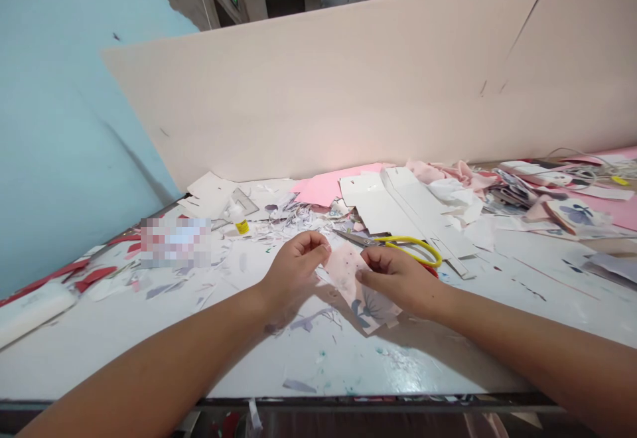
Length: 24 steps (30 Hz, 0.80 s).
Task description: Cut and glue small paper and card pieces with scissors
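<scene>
A small pale pink piece with a blue-grey flower print hangs tilted between my hands over the table; whether it is paper or cloth I cannot tell. My left hand is closed, its thumb and fingertips pinched at the piece's upper left corner. On the opposite side, my right hand grips the edge, thumb on the front face and fingers curled behind. Scissors with yellow handles show just beyond my right hand, blades pointing left; the hand partly hides them.
Paper scraps litter the white table. A small bottle with a yellow label stands at back left. White card strips and pink sheets lie towards the upright panel. More flower-printed pieces are piled at right.
</scene>
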### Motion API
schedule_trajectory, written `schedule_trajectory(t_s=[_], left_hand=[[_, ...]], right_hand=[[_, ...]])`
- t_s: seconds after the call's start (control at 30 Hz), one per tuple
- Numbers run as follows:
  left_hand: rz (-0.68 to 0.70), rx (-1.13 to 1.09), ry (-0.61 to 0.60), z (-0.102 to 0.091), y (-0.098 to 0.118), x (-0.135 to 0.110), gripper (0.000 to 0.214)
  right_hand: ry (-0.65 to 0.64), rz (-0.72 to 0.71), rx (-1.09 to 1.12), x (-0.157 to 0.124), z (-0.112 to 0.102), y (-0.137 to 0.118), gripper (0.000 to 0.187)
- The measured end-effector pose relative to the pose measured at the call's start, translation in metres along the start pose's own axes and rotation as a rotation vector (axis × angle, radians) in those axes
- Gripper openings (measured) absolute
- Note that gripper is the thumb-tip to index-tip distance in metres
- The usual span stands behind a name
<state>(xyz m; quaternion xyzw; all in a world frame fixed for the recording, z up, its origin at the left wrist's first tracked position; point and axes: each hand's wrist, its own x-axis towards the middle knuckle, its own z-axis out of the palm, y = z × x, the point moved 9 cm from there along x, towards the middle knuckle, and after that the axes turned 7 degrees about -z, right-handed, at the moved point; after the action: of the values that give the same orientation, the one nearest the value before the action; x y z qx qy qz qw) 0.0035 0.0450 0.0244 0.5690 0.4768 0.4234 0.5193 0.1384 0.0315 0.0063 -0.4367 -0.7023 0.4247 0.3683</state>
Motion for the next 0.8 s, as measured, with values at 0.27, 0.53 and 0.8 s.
schedule_trajectory(t_s=[0.27,0.53,0.8], left_hand=[[0.039,-0.105,0.019,-0.015,0.001,0.011,0.007],[-0.050,-0.133,-0.463,0.021,-0.007,0.001,0.010],[-0.042,0.039,-0.166,0.008,-0.011,0.007,0.020]], right_hand=[[0.066,0.039,0.144,0.001,-0.011,0.003,0.015],[0.330,0.102,0.371,0.001,-0.036,0.009,0.020],[0.234,0.064,0.437,0.001,-0.022,-0.002,0.024]])
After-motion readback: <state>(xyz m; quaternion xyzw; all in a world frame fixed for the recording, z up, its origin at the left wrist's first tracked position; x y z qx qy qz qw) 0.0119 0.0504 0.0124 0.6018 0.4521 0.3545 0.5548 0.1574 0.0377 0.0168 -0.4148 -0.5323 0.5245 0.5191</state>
